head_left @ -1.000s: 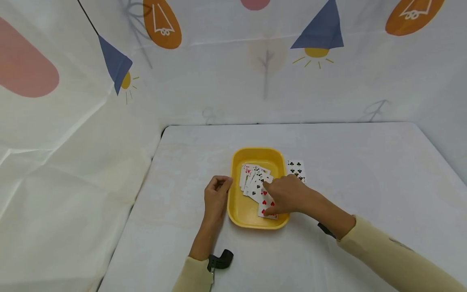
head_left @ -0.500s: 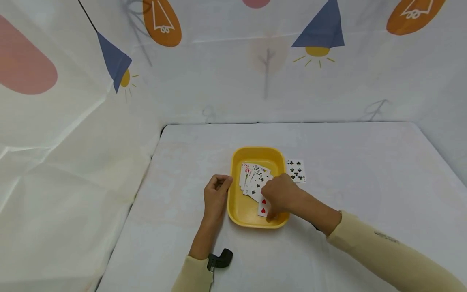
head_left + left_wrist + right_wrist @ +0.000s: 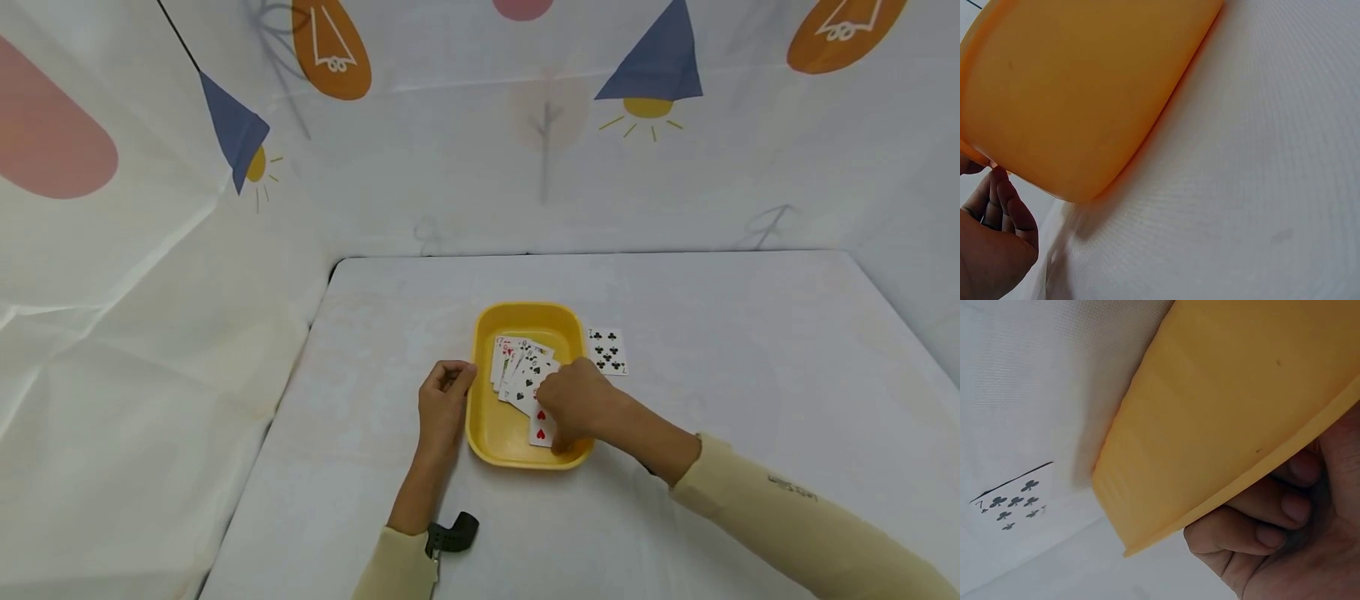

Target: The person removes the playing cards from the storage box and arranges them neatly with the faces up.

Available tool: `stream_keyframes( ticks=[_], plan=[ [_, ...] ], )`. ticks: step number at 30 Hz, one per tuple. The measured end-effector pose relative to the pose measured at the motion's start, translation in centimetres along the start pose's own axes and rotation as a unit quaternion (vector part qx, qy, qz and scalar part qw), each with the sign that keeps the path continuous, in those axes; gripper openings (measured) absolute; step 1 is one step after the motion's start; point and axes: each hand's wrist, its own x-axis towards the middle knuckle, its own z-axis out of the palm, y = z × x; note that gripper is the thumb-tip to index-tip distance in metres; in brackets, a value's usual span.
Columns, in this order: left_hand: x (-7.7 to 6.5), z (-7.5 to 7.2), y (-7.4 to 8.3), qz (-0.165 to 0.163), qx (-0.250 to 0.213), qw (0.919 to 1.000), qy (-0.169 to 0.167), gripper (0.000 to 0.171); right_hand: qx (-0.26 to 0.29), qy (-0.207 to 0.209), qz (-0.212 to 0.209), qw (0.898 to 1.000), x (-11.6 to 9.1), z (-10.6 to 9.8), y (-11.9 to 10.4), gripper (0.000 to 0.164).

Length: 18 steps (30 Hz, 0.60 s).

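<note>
A yellow tray (image 3: 487, 446) stands on the white table. My left hand (image 3: 444, 408) pinches its left rim; in the left wrist view the fingertips meet at the rim beside the thumb. Inside the tray, several playing cards (image 3: 519, 385) lie fanned and overlapping, face up. My right hand (image 3: 577, 402) reaches over the right rim, fingers curled on a red hearts card (image 3: 542, 429), gripping its right side, which the hand covers. In the right wrist view the curled fingers (image 3: 1254, 519) show behind the rim; the card is hidden there.
A seven of clubs (image 3: 607, 352) lies face up on the table, just right of the tray. White cloth walls with printed lamps (image 3: 651, 62) rise behind and at the left. Dark wrist straps (image 3: 453, 533) sit on the arms.
My right hand's fingers have curled in and closed over the hearts card, and the forearm has shifted slightly left. More of the seven of clubs shows. My left hand stays at the rim.
</note>
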Motion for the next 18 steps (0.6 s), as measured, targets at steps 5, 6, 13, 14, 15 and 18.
stream_keyframes(
  ticks=[5, 6, 13, 14, 15, 18],
  plan=[
    [0.0, 0.0, 0.0, -0.007, -0.001, 1.0, 0.0, 0.017, 0.04, -0.012, 0.02, 0.999, 0.0, -0.2, 0.4, 0.061],
    [0.0, 0.0, 0.0, -0.007, -0.001, 1.0, 0.0, 0.017, 0.05, -0.013, 0.023, 0.998, 0.0, -0.3, 0.4, 0.065],
    [0.1, 0.0, -0.1, -0.001, 0.004, 1.0, 0.001, 0.018, 0.089, -0.006, 0.028, 0.996, -0.2, -0.5, 0.8, 0.085],
    [0.1, 0.0, -0.1, -0.001, 0.004, 1.0, 0.001, 0.018, 0.09, -0.003, 0.029, 0.996, -0.2, -0.5, 0.8, 0.087],
    [0.1, 0.0, -0.1, 0.0, 0.005, 1.0, 0.0, 0.018, 0.091, 0.0, 0.027, 0.995, -0.3, -0.5, 0.9, 0.089],
    [0.1, -0.1, -0.2, 0.0, 0.006, 1.0, -0.002, 0.019, 0.097, 0.012, 0.025, 0.995, -0.6, -0.7, 1.2, 0.087]
  ],
)
